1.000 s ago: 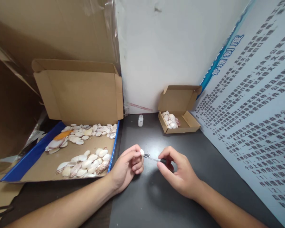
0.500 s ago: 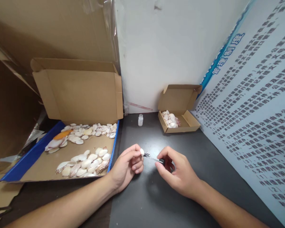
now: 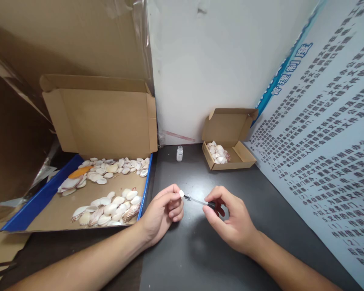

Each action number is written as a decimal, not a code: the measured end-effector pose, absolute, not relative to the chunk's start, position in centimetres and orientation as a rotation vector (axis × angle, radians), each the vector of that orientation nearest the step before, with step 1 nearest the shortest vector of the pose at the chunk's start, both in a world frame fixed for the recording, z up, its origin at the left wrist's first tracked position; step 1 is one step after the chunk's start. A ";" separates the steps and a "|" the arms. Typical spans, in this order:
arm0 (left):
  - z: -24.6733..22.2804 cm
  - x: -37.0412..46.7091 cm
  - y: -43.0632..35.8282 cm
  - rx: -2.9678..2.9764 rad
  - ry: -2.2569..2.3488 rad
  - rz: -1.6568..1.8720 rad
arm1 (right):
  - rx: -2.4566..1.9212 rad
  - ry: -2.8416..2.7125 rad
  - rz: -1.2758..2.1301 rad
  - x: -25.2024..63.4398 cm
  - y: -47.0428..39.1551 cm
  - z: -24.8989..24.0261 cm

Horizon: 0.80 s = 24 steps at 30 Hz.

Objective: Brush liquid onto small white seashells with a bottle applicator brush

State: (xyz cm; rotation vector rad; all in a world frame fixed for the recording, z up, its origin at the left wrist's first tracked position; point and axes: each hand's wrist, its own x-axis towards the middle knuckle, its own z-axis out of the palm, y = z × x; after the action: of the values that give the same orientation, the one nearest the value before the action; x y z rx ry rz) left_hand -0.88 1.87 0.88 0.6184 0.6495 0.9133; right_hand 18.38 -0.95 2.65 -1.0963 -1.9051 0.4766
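My left hand (image 3: 166,206) is closed, pinching a small white seashell (image 3: 181,193) between thumb and fingertips above the dark table. My right hand (image 3: 227,218) is closed on the black handle of a small applicator brush (image 3: 198,201). Its thin pale stem points left, and the dark tip reaches the shell's edge; whether it touches cannot be made out for sure. Beyond both hands, a little glass bottle (image 3: 179,154) stands upright with no cap on it and whitish contents.
To the left, an open blue-edged cardboard box (image 3: 57,208) holds many seashells in two groups, plus an orange one (image 3: 80,172). A smaller open cardboard box (image 3: 235,165) with shells stands at the back right. A white wall and a printed board (image 3: 321,133) border the table (image 3: 176,266).
My right hand has shifted slightly right and turned, so more of the brush's handle and stem shows. My left hand and the seashell have stayed almost still.
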 end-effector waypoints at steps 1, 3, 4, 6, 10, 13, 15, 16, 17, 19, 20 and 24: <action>0.9 -0.9 1.9 0.620 0.649 0.916 | -1.083 -1.904 0.476 18.4 -0.9 2.6; 0.9 -0.9 1.9 0.620 0.650 0.918 | -1.093 -1.932 0.491 18.3 -0.9 2.6; 0.9 -0.9 1.9 0.620 0.652 0.917 | -1.117 -1.954 0.505 18.3 -0.8 2.6; 0.9 -0.8 1.9 0.620 0.656 0.917 | -1.174 -1.984 0.534 18.2 -0.8 2.7; 1.0 -0.8 1.8 0.623 0.661 0.912 | -1.164 -1.937 0.532 18.2 -0.9 2.8; 1.2 -0.8 1.8 0.623 0.666 0.912 | -1.103 -1.905 0.488 18.3 -1.0 2.8; 1.2 -0.9 1.8 0.621 0.666 0.914 | -1.094 -1.917 0.476 18.3 -1.0 2.8; 1.2 -0.9 1.8 0.617 0.666 0.913 | -1.101 -1.924 0.473 18.3 -0.9 2.8; 1.1 -0.9 1.8 0.614 0.664 0.911 | -1.114 -1.929 0.471 18.2 -0.9 2.8; 1.1 -0.9 1.9 0.611 0.658 0.908 | -1.146 -1.928 0.458 18.2 -0.8 2.8; 1.0 -0.9 1.9 0.611 0.655 0.907 | -1.159 -1.924 0.452 18.2 -0.8 2.8; 1.0 -0.9 2.0 0.615 0.652 0.908 | -1.116 -1.894 0.453 18.2 -0.8 2.8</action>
State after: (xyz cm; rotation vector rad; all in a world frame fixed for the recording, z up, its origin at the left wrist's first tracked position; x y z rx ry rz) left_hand -0.87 1.99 1.01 0.6146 0.6518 0.9084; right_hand 18.24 -0.78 2.81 -1.1157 -1.8942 0.4526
